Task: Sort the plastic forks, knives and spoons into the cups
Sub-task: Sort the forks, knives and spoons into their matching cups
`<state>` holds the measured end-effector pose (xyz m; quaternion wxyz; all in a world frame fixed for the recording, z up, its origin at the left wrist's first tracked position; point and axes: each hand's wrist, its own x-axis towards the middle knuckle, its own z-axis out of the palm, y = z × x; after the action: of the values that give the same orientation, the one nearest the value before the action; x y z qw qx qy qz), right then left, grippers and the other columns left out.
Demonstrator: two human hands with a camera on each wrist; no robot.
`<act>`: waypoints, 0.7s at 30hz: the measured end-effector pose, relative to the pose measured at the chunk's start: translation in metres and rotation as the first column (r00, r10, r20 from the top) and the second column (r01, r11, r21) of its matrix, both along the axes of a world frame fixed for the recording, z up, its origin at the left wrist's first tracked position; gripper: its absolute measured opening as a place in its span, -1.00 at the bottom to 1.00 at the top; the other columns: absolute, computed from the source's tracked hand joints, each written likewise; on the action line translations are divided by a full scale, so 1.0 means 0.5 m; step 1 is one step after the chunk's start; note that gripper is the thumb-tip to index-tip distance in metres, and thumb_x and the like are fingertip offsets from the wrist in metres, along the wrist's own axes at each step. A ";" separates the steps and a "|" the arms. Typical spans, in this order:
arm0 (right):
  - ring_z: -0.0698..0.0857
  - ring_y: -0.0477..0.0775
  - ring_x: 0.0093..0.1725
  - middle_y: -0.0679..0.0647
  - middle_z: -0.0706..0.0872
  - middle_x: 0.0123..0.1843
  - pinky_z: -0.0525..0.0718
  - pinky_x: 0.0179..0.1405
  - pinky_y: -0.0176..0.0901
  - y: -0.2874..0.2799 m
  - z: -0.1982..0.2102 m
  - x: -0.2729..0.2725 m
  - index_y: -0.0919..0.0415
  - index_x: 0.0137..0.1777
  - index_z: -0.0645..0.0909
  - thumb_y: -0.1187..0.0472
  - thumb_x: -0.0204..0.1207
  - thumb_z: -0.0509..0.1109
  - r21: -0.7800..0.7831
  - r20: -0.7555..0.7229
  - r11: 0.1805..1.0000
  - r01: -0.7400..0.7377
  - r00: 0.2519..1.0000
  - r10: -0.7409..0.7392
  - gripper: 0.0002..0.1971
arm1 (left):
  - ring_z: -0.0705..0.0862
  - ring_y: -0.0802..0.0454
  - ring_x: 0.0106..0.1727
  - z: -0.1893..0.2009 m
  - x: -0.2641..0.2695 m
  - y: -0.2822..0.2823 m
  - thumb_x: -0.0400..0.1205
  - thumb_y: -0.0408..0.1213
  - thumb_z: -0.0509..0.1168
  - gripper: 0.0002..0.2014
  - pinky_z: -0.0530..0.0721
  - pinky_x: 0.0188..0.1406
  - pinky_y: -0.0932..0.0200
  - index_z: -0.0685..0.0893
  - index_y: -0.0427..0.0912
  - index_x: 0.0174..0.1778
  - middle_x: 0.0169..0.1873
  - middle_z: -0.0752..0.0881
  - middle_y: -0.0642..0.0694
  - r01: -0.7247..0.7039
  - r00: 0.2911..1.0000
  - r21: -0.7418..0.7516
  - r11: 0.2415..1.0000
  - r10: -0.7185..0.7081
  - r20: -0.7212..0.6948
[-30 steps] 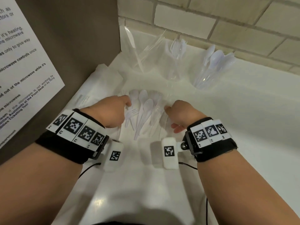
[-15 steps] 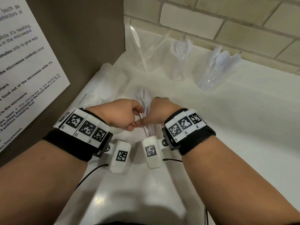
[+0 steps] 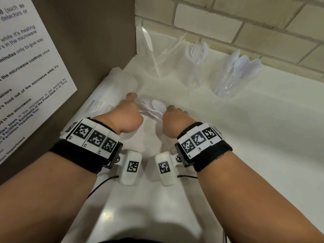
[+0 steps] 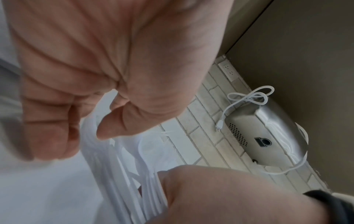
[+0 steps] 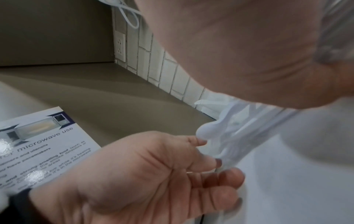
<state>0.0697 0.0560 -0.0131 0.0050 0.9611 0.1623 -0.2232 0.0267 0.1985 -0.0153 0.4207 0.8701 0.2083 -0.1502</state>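
Both hands hold one mixed bundle of white plastic cutlery (image 3: 154, 110) just above the white counter (image 3: 263, 137), in the near-left part of the scene. Right hand (image 3: 172, 122) is curled round the handle ends. Left hand (image 3: 128, 116) pinches the same bundle between thumb and fingers (image 4: 55, 136), nearer the heads. One spoon bowl (image 3: 158, 106) shows on top; the rest of the bundle is too blurred to sort by type.

Three clear cups stand along the far tiled wall: knife cup (image 3: 157, 55) at left, fork cup (image 3: 197, 67) in the middle, spoon cup (image 3: 233, 79) at right. All three already hold pieces.

Handling judgement: the pieces look very light, thin, smooth and a little springy, so they probably slide against each other and fan out if the grip loosens. Tines can snag neighbours. Best taken one at a time by the stiff handle, pulled lengthwise out of the bundle. The cups are light too and may tip if a piece is dropped in hard.
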 end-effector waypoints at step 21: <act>0.51 0.16 -0.22 0.10 0.53 -0.15 0.45 -0.26 -0.12 -0.012 -0.016 0.012 0.29 0.18 0.40 0.30 0.47 0.31 0.097 0.198 0.985 -0.142 0.973 0.121 -0.70 | 0.45 -0.02 0.46 0.013 -0.035 -0.002 0.70 -0.37 0.13 -0.39 0.45 0.27 0.16 0.12 0.00 0.66 0.59 0.32 0.02 -0.096 0.975 -0.166 0.981 0.126 0.184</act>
<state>0.0757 0.0500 -0.0210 -0.0180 0.9641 0.2366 -0.1194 0.0091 0.1977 -0.0086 0.5136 0.8319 0.2023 -0.0569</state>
